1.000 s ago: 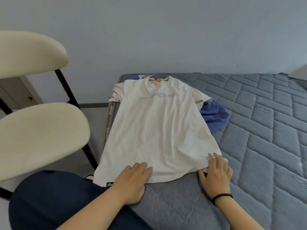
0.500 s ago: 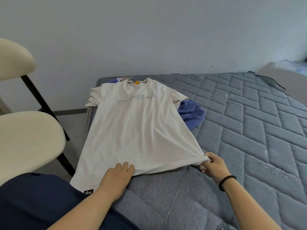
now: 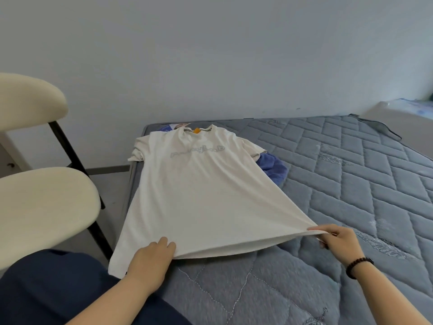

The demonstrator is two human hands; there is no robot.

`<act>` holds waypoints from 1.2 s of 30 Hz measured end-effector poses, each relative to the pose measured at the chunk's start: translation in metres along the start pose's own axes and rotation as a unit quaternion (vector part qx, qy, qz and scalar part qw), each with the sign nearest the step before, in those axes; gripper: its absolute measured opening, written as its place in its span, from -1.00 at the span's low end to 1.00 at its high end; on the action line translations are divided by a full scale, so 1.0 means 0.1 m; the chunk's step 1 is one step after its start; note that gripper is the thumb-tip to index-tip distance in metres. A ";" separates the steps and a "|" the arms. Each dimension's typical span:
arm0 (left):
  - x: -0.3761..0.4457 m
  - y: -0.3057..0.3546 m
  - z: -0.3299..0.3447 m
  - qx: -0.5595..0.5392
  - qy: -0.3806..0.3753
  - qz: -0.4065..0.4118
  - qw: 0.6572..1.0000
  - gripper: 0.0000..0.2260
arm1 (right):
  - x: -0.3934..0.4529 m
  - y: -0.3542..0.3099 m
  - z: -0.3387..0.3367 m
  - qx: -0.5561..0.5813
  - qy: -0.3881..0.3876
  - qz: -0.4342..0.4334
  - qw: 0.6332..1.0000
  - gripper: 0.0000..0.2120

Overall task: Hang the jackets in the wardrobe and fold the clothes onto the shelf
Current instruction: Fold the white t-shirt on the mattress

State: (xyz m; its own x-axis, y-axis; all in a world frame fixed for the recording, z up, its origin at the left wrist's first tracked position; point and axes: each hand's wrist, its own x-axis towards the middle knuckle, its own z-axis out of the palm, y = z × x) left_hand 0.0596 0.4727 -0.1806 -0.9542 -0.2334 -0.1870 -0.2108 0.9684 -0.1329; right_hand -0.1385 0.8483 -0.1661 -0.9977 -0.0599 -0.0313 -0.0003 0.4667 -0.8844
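Grey quilted bed (image 3: 351, 184) against a pale wall, cream chair (image 3: 42, 202) just beside it. White T-shirt (image 3: 199, 195) spread flat near the bed's left edge, over a blue cloth (image 3: 274, 168). Left hand (image 3: 150, 261) flat on the hem, fingers straight. Right hand (image 3: 339, 242) pinching the hem's right corner, lifted a little.

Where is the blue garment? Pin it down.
In the head view, the blue garment lies on the grey mattress, tucked partly under the right edge of the white T-shirt, just below its sleeve.
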 end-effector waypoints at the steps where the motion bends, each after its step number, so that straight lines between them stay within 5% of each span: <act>1: -0.03 0.00 0.00 -0.007 -0.001 -0.004 1.000 -0.63 | -0.01 0.01 -0.04 0.011 0.022 0.001 1.000 -0.65; 5: -0.11 0.06 0.03 0.019 -0.069 0.018 0.997 -0.70 | -0.08 0.21 -0.07 -0.090 0.072 -0.003 0.993 -0.59; 8: -0.14 0.07 0.07 0.046 -0.110 0.030 0.992 -0.69 | -0.19 0.38 -0.05 -0.225 0.031 -0.022 0.974 -0.57; 12: -0.16 0.03 0.11 0.018 -0.130 0.037 0.991 -0.64 | -0.22 0.49 -0.06 -0.387 -0.046 -0.042 0.920 -0.57; 17: -0.17 -0.09 0.16 -0.010 -0.104 -0.047 0.993 -0.49 | -0.27 0.20 0.24 -0.543 -0.131 -0.007 0.829 -0.87; 21: -0.14 -0.20 0.20 -0.009 -0.106 -0.110 0.988 -0.48 | -0.34 -0.21 0.63 -0.645 -0.132 -0.011 0.753 -0.66; 24: -0.12 -0.22 0.19 0.016 -0.125 -0.096 0.987 -0.61 | -0.42 -0.53 1.06 -0.612 -0.200 -0.120 0.756 -0.57; 27: -0.16 -0.24 0.18 0.045 -0.162 -0.071 0.983 -0.70 | -0.55 -0.77 1.60 -0.437 -0.334 -0.210 0.809 -0.55; 29: -0.22 -0.29 0.20 0.034 -0.184 -0.066 0.980 -0.70 | -0.63 -0.89 1.97 -0.363 -0.397 -0.243 0.807 -0.62; 36: -0.48 -0.52 0.30 -0.188 -0.197 -0.117 0.955 -0.76 | -0.71 -1.07 2.93 -0.332 -0.440 -0.270 0.789 -0.63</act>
State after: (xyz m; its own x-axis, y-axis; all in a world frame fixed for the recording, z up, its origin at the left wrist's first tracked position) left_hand 0.1231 0.4311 -0.1943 -0.7330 -0.3911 -0.5566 -0.5414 0.8308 0.1292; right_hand -0.0482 0.5438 -0.2061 -0.4056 -0.8622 -0.3034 -0.7374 0.5048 -0.4488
